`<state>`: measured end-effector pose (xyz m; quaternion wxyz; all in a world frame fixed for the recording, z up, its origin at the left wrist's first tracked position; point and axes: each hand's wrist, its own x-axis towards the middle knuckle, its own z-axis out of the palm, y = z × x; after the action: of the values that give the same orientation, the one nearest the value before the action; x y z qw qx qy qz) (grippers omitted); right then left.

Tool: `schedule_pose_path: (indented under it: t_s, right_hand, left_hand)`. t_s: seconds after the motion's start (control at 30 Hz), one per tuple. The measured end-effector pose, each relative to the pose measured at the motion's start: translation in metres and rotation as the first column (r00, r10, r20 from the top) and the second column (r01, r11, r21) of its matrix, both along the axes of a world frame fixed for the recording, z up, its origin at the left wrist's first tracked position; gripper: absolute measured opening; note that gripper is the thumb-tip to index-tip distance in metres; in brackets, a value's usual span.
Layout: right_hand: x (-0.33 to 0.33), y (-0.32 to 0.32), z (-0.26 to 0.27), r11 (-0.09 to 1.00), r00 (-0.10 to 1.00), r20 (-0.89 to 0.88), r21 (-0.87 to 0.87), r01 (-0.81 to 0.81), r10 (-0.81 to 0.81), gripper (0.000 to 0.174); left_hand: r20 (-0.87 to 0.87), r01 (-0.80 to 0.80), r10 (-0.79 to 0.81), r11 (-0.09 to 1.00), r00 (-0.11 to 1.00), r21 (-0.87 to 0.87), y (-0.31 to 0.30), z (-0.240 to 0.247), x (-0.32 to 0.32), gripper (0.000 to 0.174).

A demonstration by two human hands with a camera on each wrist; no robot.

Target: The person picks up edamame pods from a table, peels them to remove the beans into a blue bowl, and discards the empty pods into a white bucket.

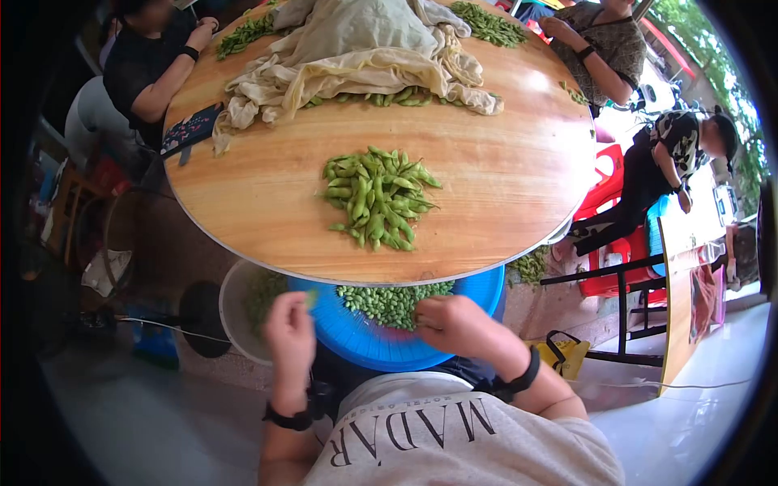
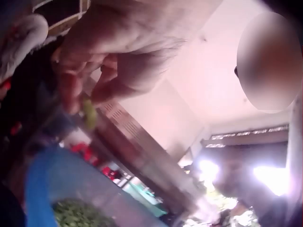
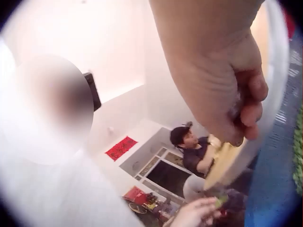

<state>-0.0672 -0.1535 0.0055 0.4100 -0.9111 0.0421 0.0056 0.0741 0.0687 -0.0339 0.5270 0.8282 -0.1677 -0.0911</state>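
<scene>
Over the left rim of a blue basin (image 1: 328, 328), the left hand (image 1: 290, 328) pinches a small green pod (image 1: 311, 299). The left wrist view shows that pod (image 2: 89, 114) at the fingertips of the left hand (image 2: 118, 52). Above the basin's right part is the right hand (image 1: 458, 324), its fingers curled inward beside the shelled green beans (image 1: 385, 305). In the right wrist view, the thumb and fingers of the right hand (image 3: 222, 85) are bent together, and no thing shows between them. A pile of green pods (image 1: 377, 194) lies on the round wooden table (image 1: 251, 202).
Crumpled cloth (image 1: 324, 77) covers part of the far tabletop, with more pods around it. A pale bucket (image 1: 235, 324) stands left of the basin. Other people sit at the table's far sides. Red chairs (image 1: 604, 182) and a yellow bag (image 1: 566, 356) are at the right.
</scene>
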Motion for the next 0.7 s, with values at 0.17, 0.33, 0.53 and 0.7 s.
schedule_pose_path:
  t_s: [0.17, 0.33, 0.53, 0.7]
  right_hand:
    - [0.098, -0.050, 0.054, 0.914, 0.917, 0.311, -0.238, 0.328, -0.248, 0.015]
    - [0.128, -0.082, 0.040, 0.933, 0.929, 0.295, -0.213, 0.290, -0.222, 0.012]
    - [0.085, -0.086, 0.053, 0.686, 0.905, -0.058, 0.632, 0.359, -0.420, 0.012]
    - [0.049, -0.065, 0.056, 0.691, 0.955, -0.013, 0.687, 0.223, -0.296, 0.013]
  left_hand:
    - [0.333, -0.110, 0.031, 0.969, 0.942, 0.221, 0.019, 0.012, 0.032, 0.026]
    - [-0.206, 0.090, -0.148, 0.960, 0.967, -0.267, -0.018, 0.056, 0.009, 0.014]
    - [-0.261, 0.260, -0.417, 0.840, 0.871, -0.476, -0.080, 0.080, 0.009, 0.019]
    - [-0.356, 0.369, -0.570, 0.787, 0.741, -0.494, -0.131, 0.078, 0.003, 0.017]
